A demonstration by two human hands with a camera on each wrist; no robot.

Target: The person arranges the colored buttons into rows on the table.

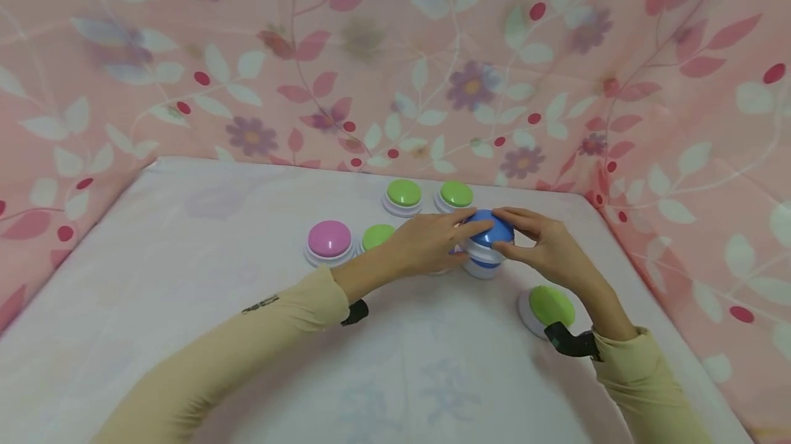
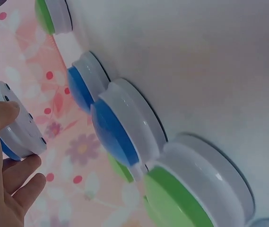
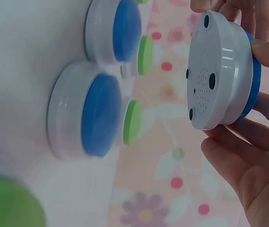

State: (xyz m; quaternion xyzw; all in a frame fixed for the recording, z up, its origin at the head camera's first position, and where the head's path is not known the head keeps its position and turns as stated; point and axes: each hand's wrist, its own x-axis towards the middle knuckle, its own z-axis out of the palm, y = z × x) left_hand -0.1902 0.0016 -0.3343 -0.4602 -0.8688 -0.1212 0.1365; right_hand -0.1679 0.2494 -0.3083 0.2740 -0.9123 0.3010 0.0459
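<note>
Both hands hold one round push button (image 1: 492,230), with a blue dome on a white base, raised off the white tabletop. My left hand (image 1: 429,243) has its thumb and fingers around one side. From the other side my right hand (image 1: 544,241) grips the rim and dome with curved fingers. The right wrist view shows the underside of the held button (image 3: 210,71), with dark round feet and a patch of small holes. Below it a second blue button (image 1: 485,268) stands on the table. Another blue button (image 2: 115,130) stands beside that one, mostly hidden behind my left hand in the head view.
Two green buttons (image 1: 404,193) stand at the back. A pink button (image 1: 329,239) is on the left, next to a green button (image 1: 378,235) partly covered by my left arm. Another green button (image 1: 551,307) lies near my right wrist. Floral cloth (image 1: 395,87) borders the white tabletop (image 1: 247,211).
</note>
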